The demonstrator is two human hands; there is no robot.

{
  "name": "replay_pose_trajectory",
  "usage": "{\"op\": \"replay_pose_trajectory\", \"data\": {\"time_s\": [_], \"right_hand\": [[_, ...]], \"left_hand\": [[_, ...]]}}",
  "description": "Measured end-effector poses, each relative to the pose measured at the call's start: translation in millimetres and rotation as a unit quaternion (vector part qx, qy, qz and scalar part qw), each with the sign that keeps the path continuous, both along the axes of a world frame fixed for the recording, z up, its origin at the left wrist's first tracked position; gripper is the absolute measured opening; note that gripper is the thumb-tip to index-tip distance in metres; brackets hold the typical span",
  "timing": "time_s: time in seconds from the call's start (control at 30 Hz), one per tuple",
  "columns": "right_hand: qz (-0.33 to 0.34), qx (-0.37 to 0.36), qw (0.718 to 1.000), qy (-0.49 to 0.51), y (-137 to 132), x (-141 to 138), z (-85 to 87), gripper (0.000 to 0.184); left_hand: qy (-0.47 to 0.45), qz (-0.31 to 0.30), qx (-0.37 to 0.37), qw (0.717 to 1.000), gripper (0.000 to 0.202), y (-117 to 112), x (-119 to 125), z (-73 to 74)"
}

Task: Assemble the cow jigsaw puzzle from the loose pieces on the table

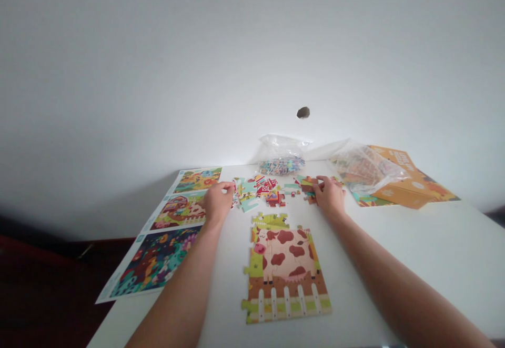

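On the white table [430, 242], a partly joined cow puzzle [290, 258] is seen, printed with a pale pink, brown-patched cow above a white fence, knobs left exposed at left. It is placed between the left hand [218, 200] and the right hand [330, 196], but nearer. Loose pieces [266, 186] are spread between the bent-fingered hands; whether any is pinched cannot be told

Partly joined cow puzzle [290, 258], brown-patched cow above white fence, lies flat at lower centre, tabs exposed along left edge, top edge stepped; loose puzzle pieces [265, 187], red, green, pale blue, scattered beyond it, some overlapping.
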State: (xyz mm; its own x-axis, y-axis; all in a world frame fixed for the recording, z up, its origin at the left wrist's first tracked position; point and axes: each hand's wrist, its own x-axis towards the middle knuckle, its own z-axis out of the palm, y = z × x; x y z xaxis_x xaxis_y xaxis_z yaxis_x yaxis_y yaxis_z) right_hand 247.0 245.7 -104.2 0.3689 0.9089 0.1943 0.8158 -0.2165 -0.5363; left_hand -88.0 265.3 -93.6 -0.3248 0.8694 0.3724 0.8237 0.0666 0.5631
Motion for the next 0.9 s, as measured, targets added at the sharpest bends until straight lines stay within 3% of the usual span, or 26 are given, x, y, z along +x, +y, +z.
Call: {"op": "replay_pose_trajectory", "data": {"time_s": [0.13,0.23,0.33,0.47,0.63,0.73,0.8,0.9], "right_hand": [[0.003,-0.002,1.000,-0.003,-0.6,-0.5,0.1,0.036],[0.005,0.002,1.000,-0.010,-1.4,-0.7,-0.1,0.035],[0.003,0.012,1.000,-0.018,-2.3,-1.6,0.0,0.033],[-0.004,0.017,1.000,-0.015,-3.4,-3.9,1.5,0.033],[-0.001,0.024,1.000,-0.011,-3.4,-6.0,2.2,0.032],[0.001,0.029,1.000,-0.008,-3.0,-6.3,1.4,0.032],[0.003,0.034,0.999,-0.006,-2.7,-6.4,0.9,0.031],[0.007,0.035,0.999,-0.004,-2.1,-6.6,-0.3,0.030]], "left_hand": [[0.047,-0.033,-0.012,0.998,0.019,-6.4,8.5,9.7],[0.076,-0.107,-0.057,0.990,0.022,-12.2,15.8,13.6],[0.126,-0.183,-0.096,0.970,0.029,-17.5,22.3,12.3],[0.130,-0.221,-0.111,0.960,0.036,-20.3,24.5,8.1],[0.103,-0.224,-0.108,0.963,0.034,-19.1,24.9,5.3],[0.026,-0.219,-0.059,0.974,0.022,-14.9,26.2,4.3],[-0.066,-0.191,-0.006,0.979,0.015,-9.5,24.9,3.6],[-0.212,-0.088,0.078,0.970,0.023,0.0,19.4,2.0]]}}
